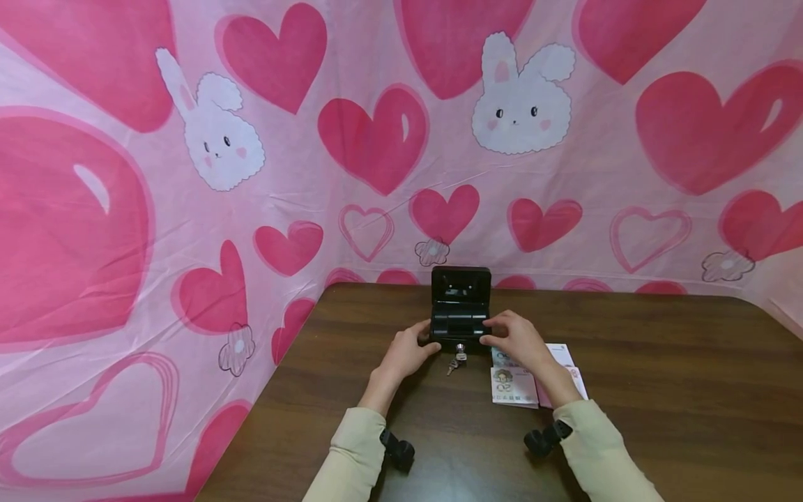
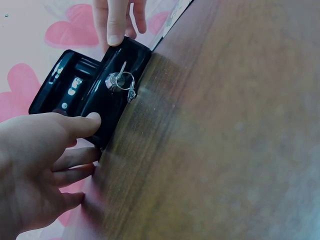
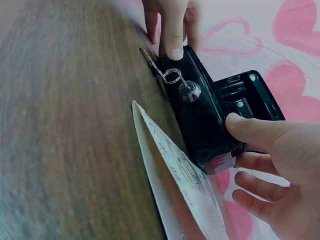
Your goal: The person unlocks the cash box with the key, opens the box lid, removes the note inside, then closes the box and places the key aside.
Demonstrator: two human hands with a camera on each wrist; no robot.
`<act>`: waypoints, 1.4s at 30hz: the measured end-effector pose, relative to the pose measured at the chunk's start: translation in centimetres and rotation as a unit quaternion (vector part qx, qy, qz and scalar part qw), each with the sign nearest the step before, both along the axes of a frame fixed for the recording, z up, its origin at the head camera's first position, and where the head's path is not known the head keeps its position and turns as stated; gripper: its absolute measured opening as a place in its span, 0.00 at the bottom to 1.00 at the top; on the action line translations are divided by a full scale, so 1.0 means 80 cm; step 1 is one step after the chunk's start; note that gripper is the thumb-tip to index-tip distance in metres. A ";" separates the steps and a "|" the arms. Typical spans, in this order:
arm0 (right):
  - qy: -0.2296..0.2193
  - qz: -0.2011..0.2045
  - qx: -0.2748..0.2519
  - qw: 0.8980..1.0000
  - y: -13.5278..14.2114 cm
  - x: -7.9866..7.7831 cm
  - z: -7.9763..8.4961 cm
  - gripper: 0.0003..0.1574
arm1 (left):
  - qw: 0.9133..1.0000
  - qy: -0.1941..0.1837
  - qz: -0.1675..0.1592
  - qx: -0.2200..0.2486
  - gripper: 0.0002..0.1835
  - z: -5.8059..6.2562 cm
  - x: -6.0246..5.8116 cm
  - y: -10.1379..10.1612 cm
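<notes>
A small black cash box stands on the table with its lid raised at the back. A lock with a key in it sits in its front, and a second key hangs from the ring. My left hand grips the box's left end, the thumb on the front and the fingers along the side. At the other end my right hand holds the right edge between thumb and fingers. In the right wrist view its lower fingers spread away from the box.
Folded banknotes lie on the wooden table just right of the box, partly under my right forearm. One note stands half unfolded close to the box. A pink cloth with hearts and rabbits hangs behind the table.
</notes>
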State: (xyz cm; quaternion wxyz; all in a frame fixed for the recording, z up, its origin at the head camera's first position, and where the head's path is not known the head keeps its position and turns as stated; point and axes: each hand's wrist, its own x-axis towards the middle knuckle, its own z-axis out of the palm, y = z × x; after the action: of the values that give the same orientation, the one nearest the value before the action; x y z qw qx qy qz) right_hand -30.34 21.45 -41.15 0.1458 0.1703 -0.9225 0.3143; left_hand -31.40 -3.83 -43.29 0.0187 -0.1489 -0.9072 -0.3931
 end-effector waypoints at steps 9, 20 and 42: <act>-0.034 0.006 -0.009 0.999 0.000 -0.003 -0.001 0.22 | 1.000 -0.008 0.000 -0.003 0.32 0.001 0.000 -0.002; -0.051 0.007 -0.014 0.999 -0.002 -0.005 0.000 0.21 | 1.000 -0.009 0.005 -0.001 0.32 0.003 0.002 -0.006; -0.084 -0.008 -0.007 0.996 0.024 0.009 0.010 0.24 | 0.991 -0.030 -0.103 -0.074 0.33 0.016 -0.017 -0.027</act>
State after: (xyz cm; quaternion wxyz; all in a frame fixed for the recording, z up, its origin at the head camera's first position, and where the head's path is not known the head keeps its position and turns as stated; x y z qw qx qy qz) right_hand -29.63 23.34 -40.32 0.0719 0.1351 -0.9304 0.3330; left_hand -32.79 -6.00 -42.00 -0.0600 -0.2303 -0.9140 -0.3287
